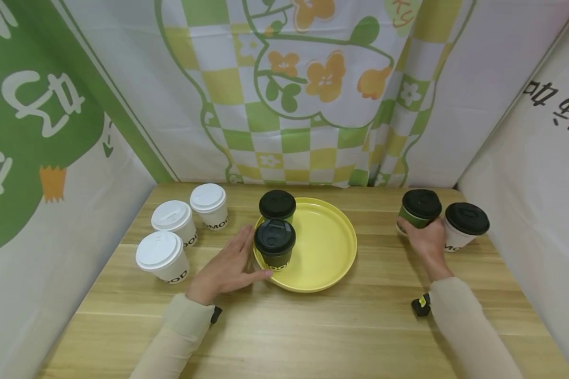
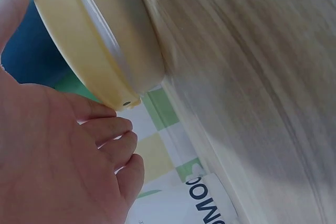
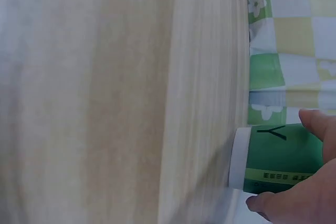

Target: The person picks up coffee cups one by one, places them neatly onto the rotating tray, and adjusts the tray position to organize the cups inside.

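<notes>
My right hand (image 1: 429,239) grips a green paper cup (image 1: 422,203) with a black lid at the right side of the table. In the right wrist view, fingers and thumb lie around that cup (image 3: 278,156), its white base down at the tabletop. My left hand (image 1: 227,266), fingers extended and thumb spread, touches the left rim of a round yellow tray (image 1: 327,247). Two black-lidded cups stand on the tray's left part: a dark one in front (image 1: 275,239) and a green one behind (image 1: 277,205). The left wrist view shows the fingertips at the tray's rim (image 2: 79,40).
A white cup with a black lid (image 1: 464,223) stands just right of the gripped cup. On the left are three white cups with white lids: near (image 1: 161,255), middle (image 1: 174,221) and far (image 1: 209,205). A patterned curtain (image 1: 284,142) hangs behind the wooden table (image 1: 313,337).
</notes>
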Motion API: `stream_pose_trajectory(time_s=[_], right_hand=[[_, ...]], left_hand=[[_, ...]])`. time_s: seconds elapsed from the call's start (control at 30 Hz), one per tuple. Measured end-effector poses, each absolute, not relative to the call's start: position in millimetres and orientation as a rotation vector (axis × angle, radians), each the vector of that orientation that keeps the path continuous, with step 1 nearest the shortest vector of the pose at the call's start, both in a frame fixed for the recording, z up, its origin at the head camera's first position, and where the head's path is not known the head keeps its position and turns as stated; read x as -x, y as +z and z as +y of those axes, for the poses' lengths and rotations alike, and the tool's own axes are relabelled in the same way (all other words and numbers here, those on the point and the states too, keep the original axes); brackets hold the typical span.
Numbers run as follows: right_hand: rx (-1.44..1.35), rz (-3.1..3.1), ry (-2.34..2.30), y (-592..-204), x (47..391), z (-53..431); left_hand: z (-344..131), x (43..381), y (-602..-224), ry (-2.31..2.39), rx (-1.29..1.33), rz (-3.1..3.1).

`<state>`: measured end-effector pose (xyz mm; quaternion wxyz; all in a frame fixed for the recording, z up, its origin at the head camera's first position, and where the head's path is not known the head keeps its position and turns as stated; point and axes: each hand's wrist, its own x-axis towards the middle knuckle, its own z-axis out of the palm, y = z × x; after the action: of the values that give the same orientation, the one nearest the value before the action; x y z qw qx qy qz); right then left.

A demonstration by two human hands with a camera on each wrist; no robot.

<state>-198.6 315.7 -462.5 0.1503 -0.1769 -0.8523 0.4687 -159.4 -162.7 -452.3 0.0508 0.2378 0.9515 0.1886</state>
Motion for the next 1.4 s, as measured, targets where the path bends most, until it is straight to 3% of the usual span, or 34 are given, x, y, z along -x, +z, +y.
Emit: stream_pose_trajectory(time_s=[0.37,0.63,1.4], right_hand=[[0.533,-2.403,1.326,-466.4,208.2,315.4],[0.458,-2.483,1.270,-457.5,197.0,306.6],[-0.054,-2.661,1.315,-407.4,166.7,234.7]], left_hand=[[-163.7,160.2,-451.7,0.569,-0.738,2.889],[-165.9,159.3,-450.7,0.557,-0.786,2.897],[-165.9,158.6,-451.3,0.572,-0.801,2.875]])
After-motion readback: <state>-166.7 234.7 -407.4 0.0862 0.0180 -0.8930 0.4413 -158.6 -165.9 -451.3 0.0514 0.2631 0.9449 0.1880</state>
